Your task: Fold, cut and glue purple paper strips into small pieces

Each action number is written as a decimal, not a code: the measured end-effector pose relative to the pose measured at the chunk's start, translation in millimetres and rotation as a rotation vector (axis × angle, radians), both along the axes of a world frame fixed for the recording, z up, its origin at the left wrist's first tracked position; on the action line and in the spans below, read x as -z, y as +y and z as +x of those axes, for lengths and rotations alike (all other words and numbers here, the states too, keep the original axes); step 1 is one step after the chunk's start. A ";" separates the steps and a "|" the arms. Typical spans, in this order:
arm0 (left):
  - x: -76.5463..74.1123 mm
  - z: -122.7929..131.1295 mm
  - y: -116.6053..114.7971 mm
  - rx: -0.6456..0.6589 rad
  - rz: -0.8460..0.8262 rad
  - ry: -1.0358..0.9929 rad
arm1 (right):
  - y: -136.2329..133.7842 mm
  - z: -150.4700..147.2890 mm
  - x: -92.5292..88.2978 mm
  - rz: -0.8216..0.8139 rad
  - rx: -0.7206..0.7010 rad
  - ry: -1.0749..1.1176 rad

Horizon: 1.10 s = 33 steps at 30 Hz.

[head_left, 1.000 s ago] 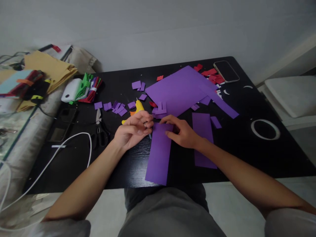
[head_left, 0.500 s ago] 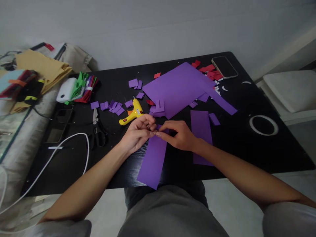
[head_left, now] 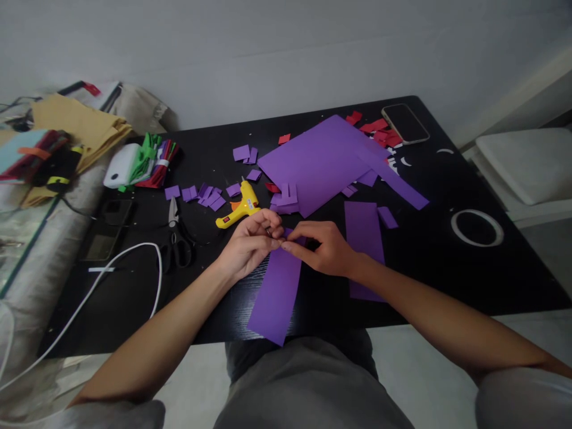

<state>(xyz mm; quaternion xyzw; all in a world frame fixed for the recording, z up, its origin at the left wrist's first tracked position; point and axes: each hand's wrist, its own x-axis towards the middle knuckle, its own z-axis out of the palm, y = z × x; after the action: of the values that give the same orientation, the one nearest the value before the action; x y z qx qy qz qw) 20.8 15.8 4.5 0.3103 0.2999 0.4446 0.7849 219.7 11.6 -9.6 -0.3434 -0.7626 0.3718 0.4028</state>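
A long purple paper strip (head_left: 276,291) lies on the black table (head_left: 447,280), its near end hanging over the front edge. My left hand (head_left: 250,243) and my right hand (head_left: 322,245) meet at the strip's far end, fingertips pinched together on its top edge. A yellow glue gun (head_left: 241,205) lies just beyond my left hand. A second purple strip (head_left: 363,229) rests flat to the right of my right hand. A large purple sheet (head_left: 326,158) lies farther back.
Scissors (head_left: 177,237) and a white cable (head_left: 111,280) lie at the left. Several small purple squares (head_left: 210,195) and red scraps (head_left: 379,132) are scattered about. A phone (head_left: 404,123) sits at the back right, a white ring (head_left: 476,227) at the right, coloured paper bundles (head_left: 154,159) at the back left.
My hands drew together at the strip's far end, from holding its corners to a pinch in the middle. The strip's near end swung a little left. The glue gun came into full view.
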 end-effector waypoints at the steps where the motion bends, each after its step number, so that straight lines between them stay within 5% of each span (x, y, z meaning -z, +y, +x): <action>1: -0.4 0.1 0.1 -0.001 -0.004 0.000 | 0.1 0.1 0.0 0.000 -0.001 -0.003; 17: -3.7 -2.2 1.6 0.015 0.012 -0.005 | 3.2 3.7 -0.5 -0.137 0.027 0.030; 25: 0.6 -18.0 12.7 -0.369 0.348 0.446 | 4.5 6.5 -5.9 -0.365 0.094 0.223; 33: -3.9 -16.8 8.9 0.063 -0.013 0.402 | 13.0 3.7 2.6 -0.563 0.077 0.412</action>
<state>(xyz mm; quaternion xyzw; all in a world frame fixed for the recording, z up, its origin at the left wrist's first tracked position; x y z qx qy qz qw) 4.0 24.7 8.4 0.3970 0.4436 0.3472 0.7246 223.5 24.6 -12.2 -0.3874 -0.5193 0.6137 0.4513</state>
